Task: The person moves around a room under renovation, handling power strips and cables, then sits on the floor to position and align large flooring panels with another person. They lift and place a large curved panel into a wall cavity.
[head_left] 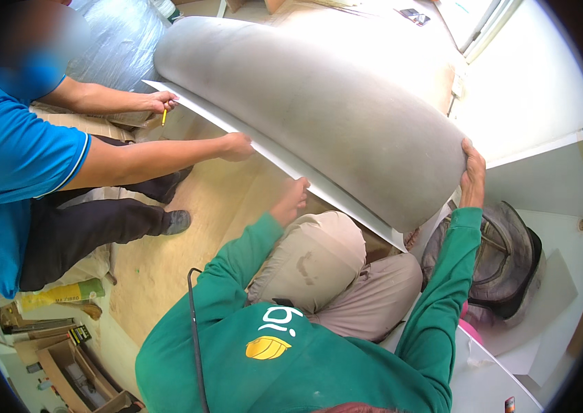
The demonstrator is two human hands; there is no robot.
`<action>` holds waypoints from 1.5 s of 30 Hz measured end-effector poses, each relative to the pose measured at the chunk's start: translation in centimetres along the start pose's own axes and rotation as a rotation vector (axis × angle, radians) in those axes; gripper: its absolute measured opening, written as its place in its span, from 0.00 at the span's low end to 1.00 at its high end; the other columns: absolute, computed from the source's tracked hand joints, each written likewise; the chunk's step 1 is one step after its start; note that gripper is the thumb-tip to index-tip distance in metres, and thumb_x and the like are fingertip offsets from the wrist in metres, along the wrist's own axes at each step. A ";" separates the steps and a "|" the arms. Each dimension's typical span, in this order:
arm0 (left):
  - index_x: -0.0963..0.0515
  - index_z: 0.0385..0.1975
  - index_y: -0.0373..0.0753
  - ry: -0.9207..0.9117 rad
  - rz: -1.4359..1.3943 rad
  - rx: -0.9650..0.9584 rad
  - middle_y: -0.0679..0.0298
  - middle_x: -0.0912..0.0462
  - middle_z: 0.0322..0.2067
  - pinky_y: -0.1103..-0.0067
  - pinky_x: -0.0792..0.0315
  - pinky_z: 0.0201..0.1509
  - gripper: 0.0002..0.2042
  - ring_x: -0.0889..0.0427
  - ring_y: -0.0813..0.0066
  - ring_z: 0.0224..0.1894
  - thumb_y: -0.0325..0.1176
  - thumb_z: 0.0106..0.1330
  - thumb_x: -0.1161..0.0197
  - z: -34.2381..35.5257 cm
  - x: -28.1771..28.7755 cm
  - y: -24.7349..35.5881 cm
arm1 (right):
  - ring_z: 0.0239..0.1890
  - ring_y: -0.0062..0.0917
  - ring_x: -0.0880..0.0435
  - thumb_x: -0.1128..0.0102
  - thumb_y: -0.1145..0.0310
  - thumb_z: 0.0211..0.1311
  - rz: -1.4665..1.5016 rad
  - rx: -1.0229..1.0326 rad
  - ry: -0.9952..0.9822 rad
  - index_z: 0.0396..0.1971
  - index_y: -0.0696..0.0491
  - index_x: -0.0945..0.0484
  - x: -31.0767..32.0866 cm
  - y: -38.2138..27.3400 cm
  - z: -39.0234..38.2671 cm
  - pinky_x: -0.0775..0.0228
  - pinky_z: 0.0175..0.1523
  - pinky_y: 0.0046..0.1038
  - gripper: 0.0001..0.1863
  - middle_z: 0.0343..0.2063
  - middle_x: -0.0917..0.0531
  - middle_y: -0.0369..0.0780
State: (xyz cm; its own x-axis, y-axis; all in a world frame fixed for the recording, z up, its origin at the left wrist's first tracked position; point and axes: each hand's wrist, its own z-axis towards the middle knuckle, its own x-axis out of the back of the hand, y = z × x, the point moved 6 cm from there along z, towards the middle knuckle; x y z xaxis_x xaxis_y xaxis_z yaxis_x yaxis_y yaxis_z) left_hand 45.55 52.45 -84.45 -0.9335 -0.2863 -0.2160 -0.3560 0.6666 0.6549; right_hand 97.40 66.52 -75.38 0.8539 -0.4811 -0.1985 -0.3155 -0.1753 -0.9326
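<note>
A large grey curved sheet (305, 110) lies slantwise in front of me, bulging like a roll. Along its near side runs a long white strip (333, 189). My left hand (291, 201) is at the near edge of this strip, fingers curled in and fingertips against it. My right hand (472, 175) grips the right end of the grey sheet, fingers over its edge. A co-worker in a blue shirt (16, 151) sits at the left. One of their hands (238, 146) rests at the strip's edge; the other (161, 102) is near its far end with a yellow pencil (164, 118).
A dark backpack-like bundle (491, 255) sits right of my right arm, beside white panels (553, 296). Plastic-wrapped goods (116, 48) stand at the far left. Cardboard boxes (75, 375) with small items lie at the lower left. A black cable (196, 330) hangs over my left side.
</note>
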 end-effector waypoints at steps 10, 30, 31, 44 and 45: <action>0.31 0.25 0.38 0.064 0.168 0.003 0.72 0.38 0.19 0.79 0.48 0.14 0.09 0.40 0.84 0.15 0.29 0.64 0.37 -0.6 -0.2 -0.8 | 0.54 0.31 0.18 0.33 0.61 0.71 0.287 -0.023 -0.126 0.60 0.63 0.26 -2.1 0.8 -7.8 0.25 0.59 0.32 0.27 0.54 0.17 0.45; 0.24 0.22 0.33 0.145 0.395 -0.055 0.67 0.28 0.18 0.74 0.38 0.19 0.11 0.32 0.79 0.16 0.33 0.62 0.35 -2.1 -0.2 -0.3 | 0.42 0.24 0.14 0.34 0.67 0.71 0.022 0.204 0.048 0.51 0.60 0.24 -3.7 1.1 -4.9 0.22 0.51 0.26 0.16 0.42 0.12 0.43; 0.24 0.23 0.33 0.162 0.393 -0.059 0.67 0.28 0.18 0.74 0.38 0.19 0.10 0.32 0.80 0.16 0.33 0.62 0.35 -2.0 0.0 -0.3 | 0.43 0.24 0.14 0.33 0.67 0.71 0.023 0.202 0.039 0.52 0.60 0.25 -3.9 1.1 -5.2 0.22 0.51 0.26 0.18 0.43 0.12 0.44; 0.20 0.30 0.24 0.187 0.522 -0.047 0.57 0.19 0.25 0.73 0.25 0.31 0.16 0.19 0.72 0.27 0.36 0.60 0.34 -0.7 1.3 -0.8 | 0.46 0.25 0.15 0.30 0.65 0.69 -0.001 0.249 0.044 0.60 0.62 0.33 -4.0 1.6 -9.1 0.23 0.51 0.25 0.28 0.46 0.12 0.48; 0.21 0.29 0.22 0.177 0.541 -0.043 0.55 0.19 0.25 0.69 0.27 0.32 0.17 0.20 0.70 0.28 0.37 0.59 0.35 -1.9 0.5 0.1 | 0.46 0.24 0.15 0.31 0.65 0.70 0.008 0.257 0.018 0.59 0.62 0.31 -3.9 1.8 -9.1 0.24 0.52 0.25 0.26 0.46 0.12 0.47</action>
State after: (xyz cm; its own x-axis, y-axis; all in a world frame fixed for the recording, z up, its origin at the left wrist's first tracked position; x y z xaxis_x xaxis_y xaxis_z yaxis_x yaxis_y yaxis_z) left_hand 45.14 51.04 -83.14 -0.9595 -0.0250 0.2805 0.1765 0.7225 0.6685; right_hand 89.74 60.27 -73.51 0.8434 -0.4974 -0.2029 -0.2050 0.0511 -0.9774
